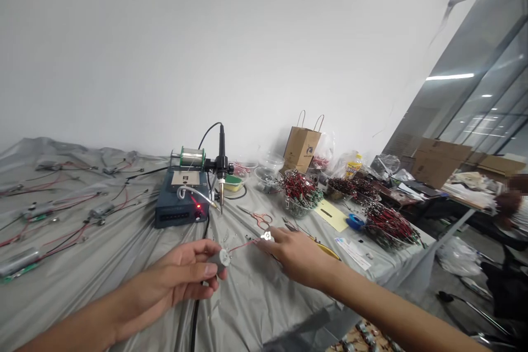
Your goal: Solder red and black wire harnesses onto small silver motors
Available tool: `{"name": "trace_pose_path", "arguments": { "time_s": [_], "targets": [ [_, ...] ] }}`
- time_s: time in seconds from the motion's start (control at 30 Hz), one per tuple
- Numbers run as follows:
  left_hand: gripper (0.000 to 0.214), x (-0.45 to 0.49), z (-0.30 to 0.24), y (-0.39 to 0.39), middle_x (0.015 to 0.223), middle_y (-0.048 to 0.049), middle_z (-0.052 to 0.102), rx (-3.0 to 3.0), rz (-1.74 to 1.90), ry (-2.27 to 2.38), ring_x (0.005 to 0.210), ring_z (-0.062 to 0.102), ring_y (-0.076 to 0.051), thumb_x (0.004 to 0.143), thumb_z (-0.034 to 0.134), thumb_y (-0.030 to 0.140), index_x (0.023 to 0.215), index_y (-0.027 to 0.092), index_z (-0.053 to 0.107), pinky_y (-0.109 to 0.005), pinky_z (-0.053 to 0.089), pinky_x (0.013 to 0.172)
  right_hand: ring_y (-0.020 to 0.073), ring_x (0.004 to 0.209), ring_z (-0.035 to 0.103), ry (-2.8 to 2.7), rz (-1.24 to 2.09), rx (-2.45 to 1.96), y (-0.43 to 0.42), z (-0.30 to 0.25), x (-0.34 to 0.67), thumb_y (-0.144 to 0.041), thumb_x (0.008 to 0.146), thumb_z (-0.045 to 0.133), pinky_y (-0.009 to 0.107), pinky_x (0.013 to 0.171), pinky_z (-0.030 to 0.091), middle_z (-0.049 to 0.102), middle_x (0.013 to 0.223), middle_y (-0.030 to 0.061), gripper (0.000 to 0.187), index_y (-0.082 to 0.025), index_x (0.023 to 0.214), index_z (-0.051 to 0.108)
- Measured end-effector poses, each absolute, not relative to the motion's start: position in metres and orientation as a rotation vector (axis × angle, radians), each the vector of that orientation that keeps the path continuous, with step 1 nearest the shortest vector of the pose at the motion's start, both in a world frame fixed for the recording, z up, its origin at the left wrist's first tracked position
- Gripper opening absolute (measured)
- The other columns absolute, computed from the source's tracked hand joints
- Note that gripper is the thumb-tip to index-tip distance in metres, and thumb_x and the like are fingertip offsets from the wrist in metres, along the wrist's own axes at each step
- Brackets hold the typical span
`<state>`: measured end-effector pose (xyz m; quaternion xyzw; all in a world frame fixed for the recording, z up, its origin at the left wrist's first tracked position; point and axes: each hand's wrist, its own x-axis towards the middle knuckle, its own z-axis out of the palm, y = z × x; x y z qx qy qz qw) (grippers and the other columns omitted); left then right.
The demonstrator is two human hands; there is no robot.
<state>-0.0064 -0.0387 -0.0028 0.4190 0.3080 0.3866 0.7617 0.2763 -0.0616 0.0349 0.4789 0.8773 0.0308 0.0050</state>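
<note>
A small grey cylindrical motor (223, 259) is held between the thumb and fingers of my left hand (185, 272), its end face turned to the right. From that end a thin red wire (243, 245) runs to the fingertips of my right hand (295, 256), which are pinched together on it. A small whitish piece with dark holes (267, 236) shows at these fingertips; whether it is gripped or only lies behind them I cannot tell. Orange-handled scissors (261, 220) lie just beyond my right hand. Yellow-handled pliers (329, 251) lie partly hidden behind it.
A soldering station (179, 203) with its red light on stands behind, its iron (221, 170) upright beside a solder spool (192, 156). Wired motors (20, 261) lie at left. Tubs of red and black wires (300, 192) and a paper bag (302, 146) stand right. A person is at far right.
</note>
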Motion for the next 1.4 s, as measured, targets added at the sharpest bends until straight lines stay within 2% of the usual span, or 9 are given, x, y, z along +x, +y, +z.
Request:
{"name": "trace_pose_path", "arguments": {
  "time_s": [0.13, 0.27, 0.43, 0.53, 0.8, 0.97, 1.17, 1.3, 1.4],
  "targets": [
    [0.017, -0.007, -0.003, -0.038, 0.076, -0.0003, 0.082, 0.917, 0.833, 0.658, 0.063, 0.074, -0.014, 0.075, 0.081, 0.028, 0.091, 0.022, 0.079, -0.019, 0.057, 0.060, 0.0216, 0.090, 0.064, 2.736, 0.211, 1.250, -0.044, 0.034, 0.283, -0.010, 0.098, 0.055, 0.033, 0.076, 0.046, 0.069, 0.112, 0.0111, 0.025, -0.020, 0.114, 0.072],
    [0.016, -0.011, -0.002, -0.034, 0.079, 0.0036, 0.079, 0.930, 0.847, 0.653, 0.070, 0.075, -0.015, 0.076, 0.081, 0.023, 0.092, 0.022, 0.082, -0.024, 0.060, 0.071, 0.0229, 0.091, 0.062, 2.715, 0.302, 1.127, -0.038, 0.037, 0.288, -0.014, 0.103, 0.050, 0.034, 0.074, 0.045, 0.069, 0.108, 0.0107, 0.024, -0.019, 0.104, 0.074],
    [0.031, -0.018, -0.003, -0.023, 0.084, 0.0019, 0.076, 0.954, 0.716, 0.632, 0.076, 0.075, -0.015, 0.071, 0.094, 0.025, 0.099, 0.021, 0.079, -0.026, 0.061, 0.075, 0.0236, 0.093, 0.062, 2.721, 0.326, 1.061, -0.036, 0.036, 0.286, -0.010, 0.099, 0.052, 0.035, 0.074, 0.047, 0.069, 0.111, 0.0120, 0.029, -0.017, 0.122, 0.068],
    [0.042, -0.020, -0.004, -0.020, 0.083, 0.0024, 0.074, 0.943, 0.675, 0.625, 0.076, 0.074, -0.015, 0.065, 0.099, 0.028, 0.099, 0.020, 0.077, -0.025, 0.060, 0.074, 0.0240, 0.092, 0.062, 2.729, 0.295, 1.033, -0.032, 0.034, 0.288, -0.009, 0.098, 0.052, 0.035, 0.074, 0.047, 0.070, 0.104, 0.0112, 0.024, -0.016, 0.115, 0.068],
    [0.040, -0.020, -0.006, -0.022, 0.084, 0.0037, 0.073, 0.941, 0.686, 0.614, 0.079, 0.073, -0.014, 0.070, 0.097, 0.031, 0.103, 0.021, 0.077, -0.028, 0.059, 0.078, 0.0229, 0.088, 0.065, 2.763, 0.233, 1.018, -0.022, 0.037, 0.296, -0.013, 0.099, 0.054, 0.033, 0.071, 0.045, 0.070, 0.096, 0.0092, 0.015, -0.018, 0.096, 0.068],
    [0.041, -0.015, -0.010, -0.019, 0.083, 0.0039, 0.074, 0.943, 0.671, 0.602, 0.078, 0.071, -0.015, 0.067, 0.098, 0.035, 0.100, 0.022, 0.078, -0.029, 0.058, 0.076, 0.0204, 0.089, 0.066, 2.804, 0.250, 1.135, -0.026, 0.043, 0.296, -0.014, 0.093, 0.058, 0.029, 0.070, 0.046, 0.071, 0.105, 0.0086, 0.009, -0.019, 0.093, 0.066],
    [0.033, -0.016, -0.006, -0.023, 0.083, 0.0044, 0.076, 0.955, 0.730, 0.578, 0.077, 0.073, -0.014, 0.073, 0.095, 0.029, 0.100, 0.021, 0.078, -0.028, 0.058, 0.076, 0.0198, 0.092, 0.070, 2.888, 0.101, 1.309, -0.028, 0.034, 0.299, -0.011, 0.086, 0.061, 0.027, 0.077, 0.051, 0.071, 0.105, 0.0073, 0.020, -0.020, 0.104, 0.064],
    [0.030, -0.018, -0.002, -0.025, 0.085, 0.0040, 0.076, 0.953, 0.718, 0.566, 0.079, 0.073, -0.015, 0.076, 0.093, 0.027, 0.101, 0.020, 0.078, -0.029, 0.059, 0.078, 0.0202, 0.093, 0.069, 2.889, 0.062, 1.338, -0.029, 0.032, 0.301, -0.002, 0.084, 0.054, 0.028, 0.079, 0.051, 0.072, 0.108, 0.0084, 0.033, -0.019, 0.110, 0.064],
    [0.031, -0.017, -0.004, -0.024, 0.086, 0.0036, 0.075, 0.952, 0.724, 0.566, 0.079, 0.073, -0.014, 0.076, 0.093, 0.027, 0.101, 0.020, 0.077, -0.029, 0.059, 0.078, 0.0225, 0.096, 0.068, 2.890, 0.073, 1.319, -0.030, 0.034, 0.301, -0.004, 0.086, 0.057, 0.030, 0.081, 0.051, 0.072, 0.107, 0.0092, 0.031, -0.019, 0.111, 0.066]
  ]
}}
